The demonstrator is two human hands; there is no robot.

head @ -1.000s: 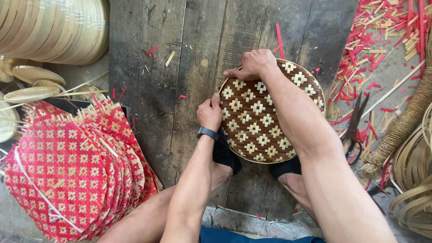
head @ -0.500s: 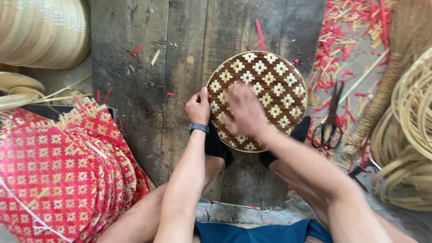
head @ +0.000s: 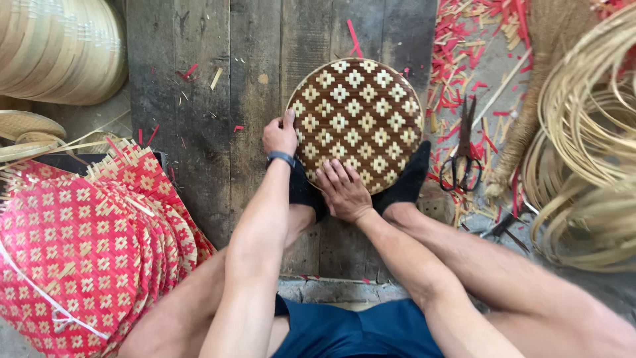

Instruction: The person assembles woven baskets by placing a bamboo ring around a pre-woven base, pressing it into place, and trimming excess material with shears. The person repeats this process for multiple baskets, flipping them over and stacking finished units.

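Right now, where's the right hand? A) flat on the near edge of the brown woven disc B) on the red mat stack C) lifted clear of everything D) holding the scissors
A: the right hand lies palm down on the near rim of the brown woven disc, while the scissors lie untouched to the side.

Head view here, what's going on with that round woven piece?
A seated person is working on a round brown-and-cream woven bamboo tray lying on dark wooden planks. The left hand grips its left rim, the right hand presses flat on its near edge, and both dark-socked feet brace it from below. A stack of red woven mats lies to the left; scissors and coiled bamboo hoops lie to the right among red offcuts.
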